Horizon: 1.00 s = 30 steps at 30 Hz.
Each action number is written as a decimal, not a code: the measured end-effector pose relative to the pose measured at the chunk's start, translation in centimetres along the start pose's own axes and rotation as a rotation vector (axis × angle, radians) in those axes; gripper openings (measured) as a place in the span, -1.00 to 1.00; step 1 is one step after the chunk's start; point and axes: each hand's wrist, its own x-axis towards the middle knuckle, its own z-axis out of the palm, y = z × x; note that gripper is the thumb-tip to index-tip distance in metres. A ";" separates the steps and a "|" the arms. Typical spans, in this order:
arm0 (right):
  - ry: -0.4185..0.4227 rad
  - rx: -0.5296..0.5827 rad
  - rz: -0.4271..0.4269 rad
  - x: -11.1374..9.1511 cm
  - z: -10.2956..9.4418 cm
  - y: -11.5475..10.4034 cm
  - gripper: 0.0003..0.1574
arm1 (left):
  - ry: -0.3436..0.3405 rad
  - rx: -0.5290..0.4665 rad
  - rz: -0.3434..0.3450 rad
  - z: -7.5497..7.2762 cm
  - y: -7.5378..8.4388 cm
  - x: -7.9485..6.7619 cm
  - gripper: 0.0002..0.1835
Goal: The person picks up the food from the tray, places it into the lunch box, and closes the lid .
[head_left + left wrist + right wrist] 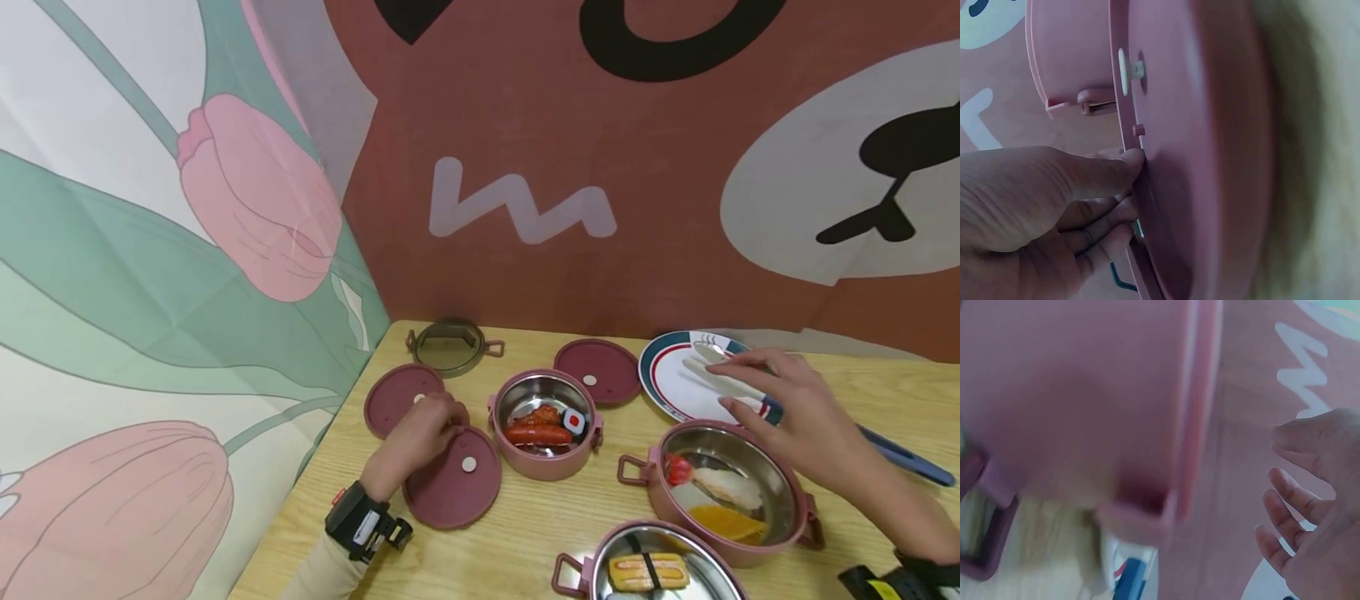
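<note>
Maroon lid (453,492) lies pinched at the rim by the left hand's (423,429) fingertips.

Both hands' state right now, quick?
Left hand: closed, pinching the nearest maroon lid by its rim.
Right hand: open, holding nothing.

Head view, clock from centre. Got printed backdrop (465,117) behind, creased, brown across 12. Pale zigzag (525,218) at 1, thick black curve (660,65) between 1 and 2, pale muzzle (802,179) with black nose (911,142) between 2 and 3. One pink tulip (258,200) at 10, second at 8, green leaves (112,275) between. Light wood table (450,562) at 6. See-through lid (444,353) at 7, loop handle each side, near table's far edge.
</note>
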 end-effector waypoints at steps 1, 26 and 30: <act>-0.006 0.003 0.000 0.1 0.0 -0.3 -0.38 | -0.004 0.006 0.003 -0.1 0.0 -0.1 -0.92; -0.395 0.018 -0.121 5.1 2.7 -8.4 -0.38 | 0.219 0.026 0.019 -3.1 7.3 6.5 -0.87; -0.457 0.051 -0.100 5.8 4.3 -8.7 -0.33 | 0.238 0.050 -0.045 -2.1 8.1 7.7 -0.86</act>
